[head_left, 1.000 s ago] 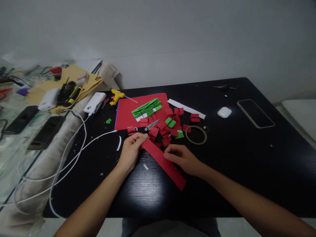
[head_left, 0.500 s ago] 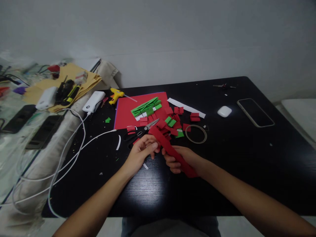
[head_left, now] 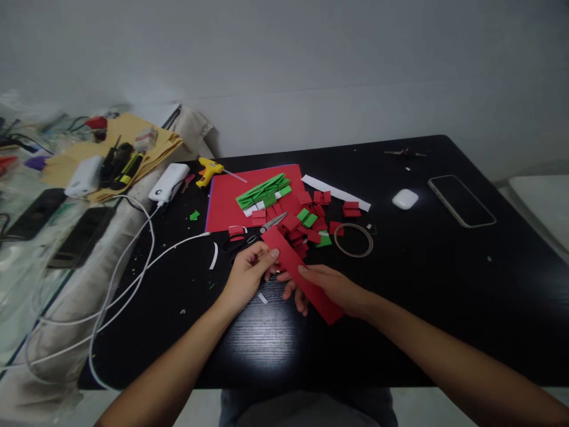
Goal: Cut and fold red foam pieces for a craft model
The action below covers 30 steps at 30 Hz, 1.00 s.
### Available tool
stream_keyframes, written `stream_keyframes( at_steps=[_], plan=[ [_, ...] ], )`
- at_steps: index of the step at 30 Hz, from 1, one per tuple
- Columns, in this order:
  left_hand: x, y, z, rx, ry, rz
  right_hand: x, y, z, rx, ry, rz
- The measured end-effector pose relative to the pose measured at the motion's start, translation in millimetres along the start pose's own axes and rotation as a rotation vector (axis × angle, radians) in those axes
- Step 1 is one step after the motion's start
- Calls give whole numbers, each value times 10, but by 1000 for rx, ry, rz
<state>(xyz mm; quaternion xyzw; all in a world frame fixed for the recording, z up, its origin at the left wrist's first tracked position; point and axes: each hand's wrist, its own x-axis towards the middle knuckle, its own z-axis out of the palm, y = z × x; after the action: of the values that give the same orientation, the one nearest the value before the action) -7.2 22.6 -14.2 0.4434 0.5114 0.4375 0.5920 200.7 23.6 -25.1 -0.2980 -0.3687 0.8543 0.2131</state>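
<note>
A flat red paper strip [head_left: 291,261] slants across the space between my hands above the black table. My left hand [head_left: 251,270] pinches its upper left edge, thumb on top. My right hand [head_left: 331,287] grips the strip's lower half, with the thumb on the face and fingers curled beneath. Just beyond lie scissors [head_left: 264,230] with dark handles, partly hidden by the left hand and the strip. Behind them is a heap of small folded red paper pieces [head_left: 317,224], with green folded pieces [head_left: 306,218] among them.
Red sheets [head_left: 226,207] lie at the back under folded green strips [head_left: 262,191]. Nearby are a yellow glue gun [head_left: 208,172], a white paper strip [head_left: 335,193] and a tape ring [head_left: 353,240]. A phone [head_left: 461,201] and white case [head_left: 405,199] sit right; a white cable [head_left: 151,261] crosses left.
The red strip has turned so its broad face shows more fully. My right thumb has come onto its face, and my left thumb now presses its edge.
</note>
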Motion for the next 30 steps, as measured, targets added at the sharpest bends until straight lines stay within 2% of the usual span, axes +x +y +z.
stream_keyframes(
  at_steps=[4,8,12,15,18,22,26,30],
  plan=[
    [-2,-10,-2,1,3,40,-36,-16,41,-197,35,-71],
    [-15,10,12,-79,-62,10,-61,-35,50,-329,19,-90],
    [-26,78,20,-308,-69,-39,-69,-55,32,-206,-15,-96],
    [-30,127,32,-379,-66,-38,-71,-66,28,-93,52,-42],
    [-28,127,46,-360,-45,-46,-67,-65,28,-57,130,-12],
    [-25,60,32,-313,-90,-45,-42,-57,20,-67,200,-96],
    [-41,27,3,-179,-166,-5,-22,-59,19,-81,284,-185],
    [-62,60,33,20,-171,3,-19,-54,26,-77,309,-194]
  ],
)
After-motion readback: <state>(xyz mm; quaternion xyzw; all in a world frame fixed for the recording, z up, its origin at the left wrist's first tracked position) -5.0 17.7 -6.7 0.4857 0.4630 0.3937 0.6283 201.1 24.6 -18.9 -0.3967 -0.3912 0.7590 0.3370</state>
